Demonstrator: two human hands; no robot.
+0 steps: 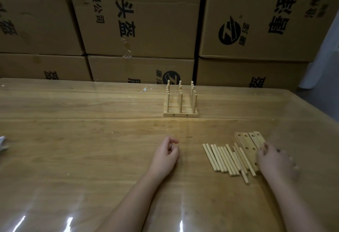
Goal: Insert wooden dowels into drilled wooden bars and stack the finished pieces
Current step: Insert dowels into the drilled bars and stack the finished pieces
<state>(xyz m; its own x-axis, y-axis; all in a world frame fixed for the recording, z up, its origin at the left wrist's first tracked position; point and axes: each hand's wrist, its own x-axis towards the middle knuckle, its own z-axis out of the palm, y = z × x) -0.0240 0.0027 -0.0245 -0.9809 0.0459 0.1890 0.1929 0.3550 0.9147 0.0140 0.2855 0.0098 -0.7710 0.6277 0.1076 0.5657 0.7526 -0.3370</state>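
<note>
Several loose wooden dowels (pixel 222 159) lie side by side on the table at the right. Next to them lie several drilled wooden bars (pixel 247 140), fanned out flat. My right hand (pixel 275 160) is blurred and lies over the near ends of the bars, fingers on them; I cannot tell whether it grips one. My left hand (pixel 166 155) rests on the table left of the dowels, fingers loosely curled, holding nothing. Farther back stands a row of finished bars (pixel 180 111) with upright dowels in them.
The wooden table (pixel 82 140) has a glossy cover. Stacked cardboard boxes (pixel 139 30) form a wall right behind its far edge. A white crumpled object (pixel 2 142) shows at the left edge.
</note>
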